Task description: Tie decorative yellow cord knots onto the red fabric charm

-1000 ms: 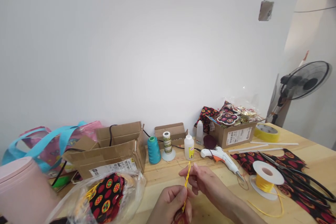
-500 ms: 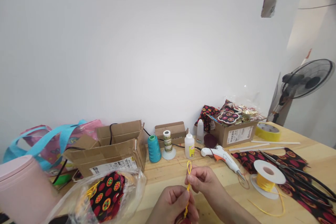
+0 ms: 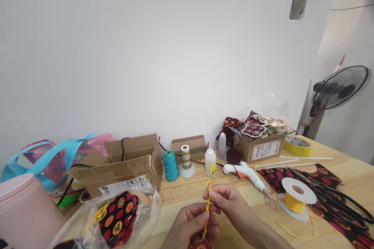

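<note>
My left hand [image 3: 195, 221] pinches a knotted yellow cord [image 3: 205, 223] near the bottom middle of the view. Just above it, my right hand [image 3: 223, 201] closes thumb and fingers on the same cord, below the small loop at its top. From the cord's lower end hangs a dark red patterned fabric piece [image 3: 201, 244], mostly cut off by the frame's bottom edge. A spool of yellow cord [image 3: 298, 190] stands to the right, its loose end trailing on the wooden table [image 3: 248, 221].
A white glue gun [image 3: 248, 175], a glue bottle [image 3: 210, 162] and a teal thread cone [image 3: 171, 166] stand behind my hands. Black scissors [image 3: 330, 192] lie on patterned fabric at right. Left are a plastic bag [image 3: 149, 210], a cardboard box [image 3: 119, 173] and a pink bin [image 3: 26, 210].
The cord's top loop now looks narrower and is turned. My hands have shifted slightly, and more of the fabric piece shows below the left hand.
</note>
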Demonstrator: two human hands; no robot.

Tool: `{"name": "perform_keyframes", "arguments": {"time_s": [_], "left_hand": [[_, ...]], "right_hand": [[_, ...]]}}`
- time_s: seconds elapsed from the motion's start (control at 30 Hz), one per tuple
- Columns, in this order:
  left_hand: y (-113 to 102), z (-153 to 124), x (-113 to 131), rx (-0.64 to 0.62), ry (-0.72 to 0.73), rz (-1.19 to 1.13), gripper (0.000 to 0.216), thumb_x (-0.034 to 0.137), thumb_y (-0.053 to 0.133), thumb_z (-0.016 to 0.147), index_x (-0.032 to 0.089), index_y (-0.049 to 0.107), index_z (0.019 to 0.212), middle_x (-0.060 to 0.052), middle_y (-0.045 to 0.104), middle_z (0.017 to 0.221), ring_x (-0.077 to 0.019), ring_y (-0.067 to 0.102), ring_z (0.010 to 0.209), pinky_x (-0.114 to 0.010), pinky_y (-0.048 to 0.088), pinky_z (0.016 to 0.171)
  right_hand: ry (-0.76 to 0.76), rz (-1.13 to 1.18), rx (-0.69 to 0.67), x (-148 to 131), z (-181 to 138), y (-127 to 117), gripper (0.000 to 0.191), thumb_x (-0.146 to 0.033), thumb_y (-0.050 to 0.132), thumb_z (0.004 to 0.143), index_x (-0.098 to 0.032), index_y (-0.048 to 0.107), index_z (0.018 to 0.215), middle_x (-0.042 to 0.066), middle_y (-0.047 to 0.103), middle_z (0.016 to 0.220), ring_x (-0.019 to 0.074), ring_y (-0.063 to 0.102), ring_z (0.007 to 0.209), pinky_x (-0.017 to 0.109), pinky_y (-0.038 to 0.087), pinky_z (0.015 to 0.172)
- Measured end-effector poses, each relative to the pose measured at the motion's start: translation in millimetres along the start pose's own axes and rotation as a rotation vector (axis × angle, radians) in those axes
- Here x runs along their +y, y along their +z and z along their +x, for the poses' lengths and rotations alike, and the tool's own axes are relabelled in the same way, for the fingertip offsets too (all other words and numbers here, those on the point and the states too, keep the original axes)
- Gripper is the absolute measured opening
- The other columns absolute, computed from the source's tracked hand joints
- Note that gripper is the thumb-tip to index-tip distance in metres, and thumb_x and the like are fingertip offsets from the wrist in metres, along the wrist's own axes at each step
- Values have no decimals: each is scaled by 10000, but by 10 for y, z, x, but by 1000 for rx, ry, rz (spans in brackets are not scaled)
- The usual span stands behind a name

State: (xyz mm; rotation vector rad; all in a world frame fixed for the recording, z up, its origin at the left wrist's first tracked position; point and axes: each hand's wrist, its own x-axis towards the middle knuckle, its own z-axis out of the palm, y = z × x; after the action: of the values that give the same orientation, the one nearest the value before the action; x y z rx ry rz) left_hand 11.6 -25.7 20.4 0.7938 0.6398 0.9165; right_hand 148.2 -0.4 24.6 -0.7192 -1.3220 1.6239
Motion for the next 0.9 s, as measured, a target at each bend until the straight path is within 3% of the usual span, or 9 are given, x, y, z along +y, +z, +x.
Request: {"name": "perform_keyframes", "arguments": {"time_s": [0.13,0.27,0.37,0.57,0.77,0.9], "left_hand": [[-22,13,-12,-57,21,-22,156,250,621,635,105,627,694,6,556,506,14,321,296,-155,275,371],[-39,22,-17,-93,17,-18,182,267,607,650,114,631,747,13,547,486,34,207,263,-144,155,320],[-38,20,-16,-72,23,0,199,281,595,661,111,632,758,9,550,483,24,245,265,-148,181,324],[-3,-18,19,40,4,26,235,314,575,671,113,631,779,-53,618,626,-55,495,400,-161,314,400],[-47,8,20,52,-2,8,248,260,634,623,136,632,837,-36,621,614,7,383,312,-138,271,365],[-77,33,4,79,34,23,295,260,654,600,153,618,872,-44,635,632,15,374,301,-134,259,363]], "right_hand": [[1,6,2,-12,5,10,264,-382,544,699,-134,630,721,-17,481,535,68,370,497,192,256,473],[-18,-26,-3,6,19,1,250,-367,544,705,-130,622,721,-20,486,521,66,373,492,195,250,469],[-30,-36,-2,20,22,-5,239,-355,541,712,-129,618,706,-25,480,519,62,370,488,193,250,466],[-16,-11,36,22,17,-8,219,-344,548,710,-135,612,704,-15,510,571,65,408,512,186,275,479],[-45,-44,-1,2,20,5,229,-353,547,705,-140,607,649,-26,469,549,61,367,479,189,262,458],[-100,-76,94,4,29,34,250,-377,600,639,-147,577,545,-29,438,548,81,375,520,200,274,473]]}}
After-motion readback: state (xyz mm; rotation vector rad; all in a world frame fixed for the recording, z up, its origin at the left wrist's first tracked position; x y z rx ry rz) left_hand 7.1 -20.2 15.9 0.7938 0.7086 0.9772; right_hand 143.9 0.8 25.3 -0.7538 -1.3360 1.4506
